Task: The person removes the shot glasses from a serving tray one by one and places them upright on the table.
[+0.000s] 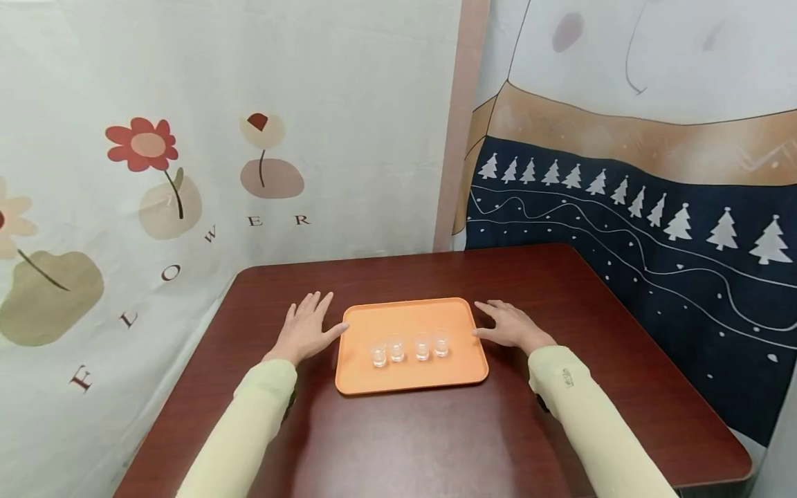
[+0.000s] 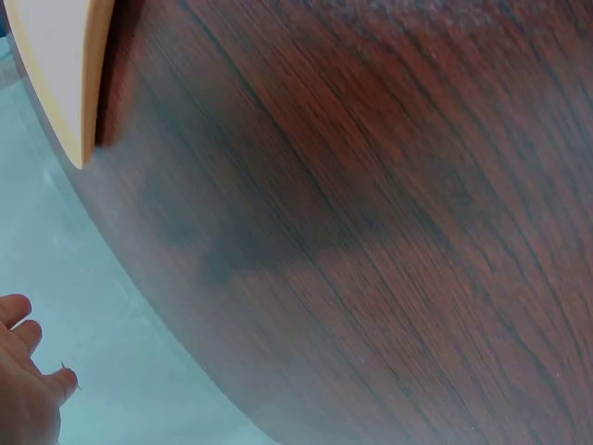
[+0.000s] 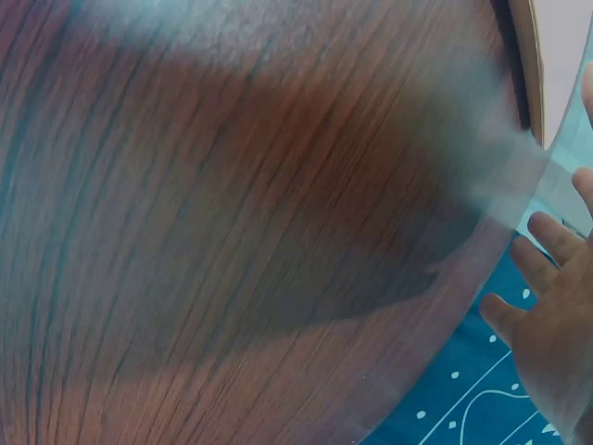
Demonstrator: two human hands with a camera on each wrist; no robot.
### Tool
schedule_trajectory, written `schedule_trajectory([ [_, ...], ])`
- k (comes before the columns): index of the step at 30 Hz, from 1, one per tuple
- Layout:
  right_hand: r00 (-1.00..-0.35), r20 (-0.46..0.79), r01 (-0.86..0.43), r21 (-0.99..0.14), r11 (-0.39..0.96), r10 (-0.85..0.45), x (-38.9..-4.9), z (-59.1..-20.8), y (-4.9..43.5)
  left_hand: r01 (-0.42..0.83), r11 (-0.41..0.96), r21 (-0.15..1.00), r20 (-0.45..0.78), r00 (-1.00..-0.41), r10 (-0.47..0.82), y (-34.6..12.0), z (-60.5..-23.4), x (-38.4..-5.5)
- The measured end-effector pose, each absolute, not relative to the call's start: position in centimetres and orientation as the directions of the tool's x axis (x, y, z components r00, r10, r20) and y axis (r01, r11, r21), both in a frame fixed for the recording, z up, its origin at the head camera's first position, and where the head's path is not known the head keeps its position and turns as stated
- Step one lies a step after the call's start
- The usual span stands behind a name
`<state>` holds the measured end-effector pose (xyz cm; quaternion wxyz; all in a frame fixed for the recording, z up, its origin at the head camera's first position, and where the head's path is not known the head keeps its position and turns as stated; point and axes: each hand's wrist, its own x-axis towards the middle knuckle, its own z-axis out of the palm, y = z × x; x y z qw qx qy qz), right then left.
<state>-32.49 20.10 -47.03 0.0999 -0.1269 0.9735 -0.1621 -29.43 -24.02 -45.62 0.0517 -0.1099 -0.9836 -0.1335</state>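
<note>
An orange tray (image 1: 411, 377) lies on the dark wood table, and several small clear shot glasses (image 1: 422, 347) stand on it in a row. To the tray's left is my left hand (image 1: 305, 330), fingers spread, its thumb tip right at the tray's left rim. On the other side my right hand (image 1: 509, 325) has its fingers extended toward the right rim, holding nothing. In the left wrist view, part of my left hand (image 2: 23, 380) shows at the lower left, with a tray corner (image 2: 79, 120) above. The right wrist view has my right hand (image 3: 556, 315) with fingers apart.
The dark red-brown table (image 1: 461, 443) has rounded corners. A pale cloth with flower prints (image 1: 349, 124) hangs behind and to the left. A dark blue cloth with white trees (image 1: 623, 235) hangs along the right side.
</note>
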Motion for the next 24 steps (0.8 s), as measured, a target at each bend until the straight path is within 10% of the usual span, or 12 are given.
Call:
schedule_trajectory([
  [24, -0.94, -0.164, -0.207, -0.426, 0.881, -0.3, -31.7, -48.1, 19.6, 0.334, 0.827, 0.452, 0.126, -0.942, 0.312, -22.0, -46.0, -27.9],
])
